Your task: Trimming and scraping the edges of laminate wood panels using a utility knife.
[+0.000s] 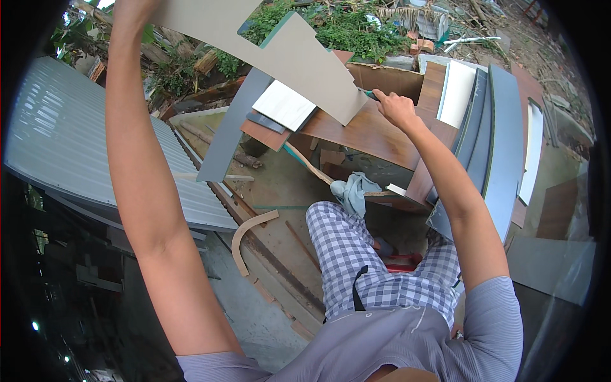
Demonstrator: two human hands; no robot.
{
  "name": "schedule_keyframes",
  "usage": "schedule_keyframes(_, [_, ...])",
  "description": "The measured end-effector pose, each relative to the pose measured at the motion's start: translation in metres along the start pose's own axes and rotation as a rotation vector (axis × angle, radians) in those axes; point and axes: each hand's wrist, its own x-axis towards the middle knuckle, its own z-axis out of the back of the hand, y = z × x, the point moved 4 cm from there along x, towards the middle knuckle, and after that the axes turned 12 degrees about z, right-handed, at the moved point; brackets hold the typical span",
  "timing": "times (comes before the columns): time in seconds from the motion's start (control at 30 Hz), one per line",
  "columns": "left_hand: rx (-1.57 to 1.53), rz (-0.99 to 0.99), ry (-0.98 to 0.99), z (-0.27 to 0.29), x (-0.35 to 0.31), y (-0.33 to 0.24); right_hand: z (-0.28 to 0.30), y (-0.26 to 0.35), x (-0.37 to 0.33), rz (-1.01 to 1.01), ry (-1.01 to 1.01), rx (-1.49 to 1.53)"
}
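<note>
A large beige board point(299, 70) with a notched, stepped outline slants across the upper middle, its lower corner over a brown wood-grain panel point(363, 137). My left hand point(133, 7) is at the top edge beside the board's upper left end; its fingers are cut off by the frame. At the board's right edge, my right hand point(398, 109) is closed around a small green-handled tool point(370, 95). The tool's tip is too small to make out. Left of the board's lower corner lie a white marble-patterned piece point(284, 104) and a long grey strip point(237, 124).
Grey, white and brown panels point(499, 140) stand stacked at the right. A blue-grey cloth point(354, 192) hangs near my knee. Corrugated metal sheeting point(95, 140) fills the left side. A curved wooden strip point(240, 245) lies on the ground. Plants point(344, 32) grow beyond.
</note>
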Motion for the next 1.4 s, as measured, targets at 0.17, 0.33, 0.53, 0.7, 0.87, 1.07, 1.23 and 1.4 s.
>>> schedule_keyframes(0.17, [-0.072, -0.031, -0.015, -0.006, -0.001, 0.003, -0.003, -0.018, -0.006, -0.315, 0.014, 0.582])
schedule_keyframes(0.33, [-0.504, 0.286, 0.358, -0.018, 0.026, 0.073, -0.013, -0.003, 0.000, -0.273, 0.068, 0.835])
schedule_keyframes(0.53, [-0.016, -0.035, -0.050, 0.000, -0.001, 0.020, -0.026, -0.020, -0.006, -0.323, 0.149, 0.687])
schedule_keyframes(0.7, [-0.089, -0.056, 0.049, 0.015, -0.019, 0.005, -0.044, -0.021, -0.013, -0.398, 0.152, 0.675])
schedule_keyframes(0.87, [-0.068, 0.034, 0.023, 0.014, -0.012, 0.006, -0.059, -0.022, -0.009, -0.818, -0.400, 1.495])
schedule_keyframes(1.07, [-0.187, 0.222, 0.500, 0.036, -0.038, 0.034, -0.082, 0.089, -0.025, -0.956, -0.587, 2.535])
schedule_keyframes(1.23, [-0.359, 0.443, 0.679, 0.081, -0.099, 0.038, -0.041, 0.196, -0.060, -0.605, -0.591, 2.891])
schedule_keyframes(1.4, [-0.458, 0.618, 0.550, 0.104, -0.172, 0.056, -0.020, 0.218, -0.070, -0.423, -0.498, 2.881])
